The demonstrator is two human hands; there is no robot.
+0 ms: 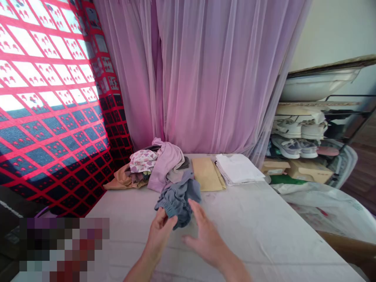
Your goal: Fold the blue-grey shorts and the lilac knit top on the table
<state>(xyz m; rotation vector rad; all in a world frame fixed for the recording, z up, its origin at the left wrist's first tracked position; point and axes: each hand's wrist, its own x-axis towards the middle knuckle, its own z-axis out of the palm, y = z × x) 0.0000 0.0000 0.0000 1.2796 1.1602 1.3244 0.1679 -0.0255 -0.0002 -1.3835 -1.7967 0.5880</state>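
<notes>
A crumpled blue-grey garment (179, 199) with a gathered, elastic-looking edge lies at the middle of the white-covered table (243, 227). My left hand (160, 231) is closed on its near left edge, thumb and fingers pinching the cloth. Just right of the garment is my right hand (202, 235), thumb and fingers spread, slightly blurred and holding nothing. Behind the garment rises a loose heap of clothes, with a lilac piece (167, 156), a white-and-pink patterned piece (143, 160) and an orange-brown piece (122, 178).
Right of the heap lie a folded tan cloth (207, 174) and a folded white stack (237, 168). A pink-purple curtain (205, 78) hangs along the back. A rack with shoes (289, 147), cardboard boxes (308, 170) and a white basin (311, 86) stands right.
</notes>
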